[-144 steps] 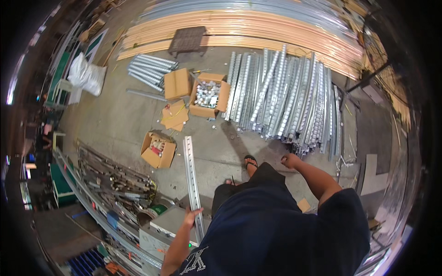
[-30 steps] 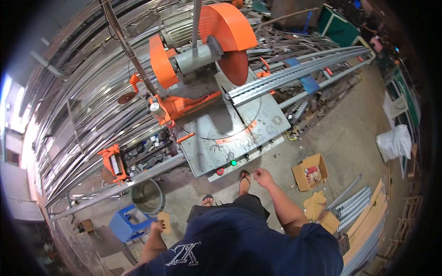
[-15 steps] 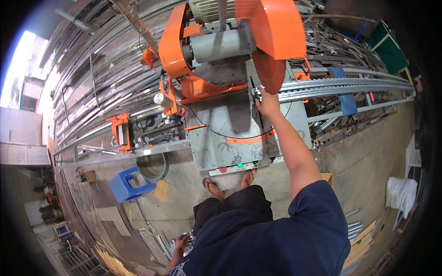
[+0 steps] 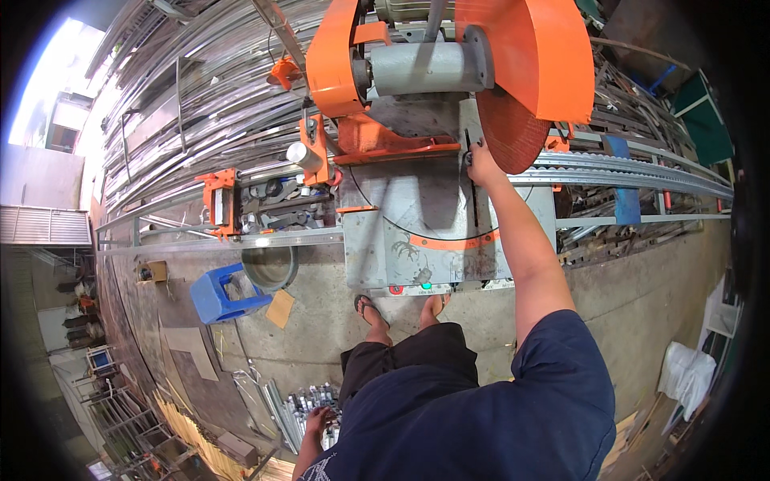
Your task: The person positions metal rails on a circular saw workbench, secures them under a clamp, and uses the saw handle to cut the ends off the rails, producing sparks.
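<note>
My right hand (image 4: 484,165) reaches over the grey saw table (image 4: 385,252), its fingers closed beside the dark slot. Whatever they hold is too small and hidden to name. Just right of it hangs the reddish cutting disc (image 4: 517,132) under its orange guard (image 4: 553,64). Long galvanized metal rails (image 4: 634,178) run from the right up to the disc; my forearm and the disc hide their left ends. Low on the left, my left hand (image 4: 318,420) hangs with loosely bent fingers, nothing visible in it, above a stack of short metal pieces (image 4: 309,398) on the floor.
An orange fence (image 4: 401,154) and an orange clamp (image 4: 317,148) stand at the disc's left. A blue plastic stool (image 4: 220,295) and a grey basin (image 4: 273,268) are on the floor left. Metal bars (image 4: 200,96) fill the background. My feet are before the table.
The view has shifted, so the saw appears farther right. My right hand has moved from the rail ends in front of the disc to its left, by the slot. More of the metal stack shows.
</note>
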A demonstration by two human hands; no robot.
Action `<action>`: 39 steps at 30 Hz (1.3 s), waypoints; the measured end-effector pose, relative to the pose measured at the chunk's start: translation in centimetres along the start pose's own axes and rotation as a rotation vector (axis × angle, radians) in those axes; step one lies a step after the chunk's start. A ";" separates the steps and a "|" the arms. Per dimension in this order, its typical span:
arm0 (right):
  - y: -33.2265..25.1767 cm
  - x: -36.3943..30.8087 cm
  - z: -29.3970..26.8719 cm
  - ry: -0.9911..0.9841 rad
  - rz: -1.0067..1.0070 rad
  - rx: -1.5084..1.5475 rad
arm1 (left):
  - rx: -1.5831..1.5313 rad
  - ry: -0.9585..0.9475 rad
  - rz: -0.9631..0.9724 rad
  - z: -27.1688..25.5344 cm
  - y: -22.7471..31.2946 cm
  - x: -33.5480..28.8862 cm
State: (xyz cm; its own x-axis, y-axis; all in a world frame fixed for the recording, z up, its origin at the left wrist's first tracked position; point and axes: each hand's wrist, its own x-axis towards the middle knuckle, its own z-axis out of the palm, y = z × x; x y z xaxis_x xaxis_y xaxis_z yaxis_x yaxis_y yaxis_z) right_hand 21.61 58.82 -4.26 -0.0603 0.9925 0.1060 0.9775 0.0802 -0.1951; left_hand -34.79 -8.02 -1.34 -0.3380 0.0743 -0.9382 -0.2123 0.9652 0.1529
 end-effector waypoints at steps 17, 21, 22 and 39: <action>-3.4 -19.9 -8.6 -0.202 0.127 0.408 | -0.187 -0.044 0.129 1.4 -1.3 -0.4; 5.8 -30.0 -13.9 -0.074 0.676 1.167 | 0.365 -0.064 0.335 0.5 -0.4 -2.7; 8.8 -31.5 -14.5 -0.022 0.770 1.356 | 0.503 -0.065 0.274 2.6 2.0 -5.2; -0.8 -47.4 -6.6 -0.292 0.927 0.746 | 0.432 -0.271 0.860 12.2 31.1 -0.3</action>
State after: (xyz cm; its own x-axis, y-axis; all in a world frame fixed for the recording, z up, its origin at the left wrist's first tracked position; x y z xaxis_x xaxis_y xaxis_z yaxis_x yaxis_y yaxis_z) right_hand 25.01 11.12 -2.71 0.4597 0.6775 -0.5741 0.3250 -0.7300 -0.6012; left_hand -30.11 25.01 -0.11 0.0117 0.7931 -0.6090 0.3759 0.5609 0.7377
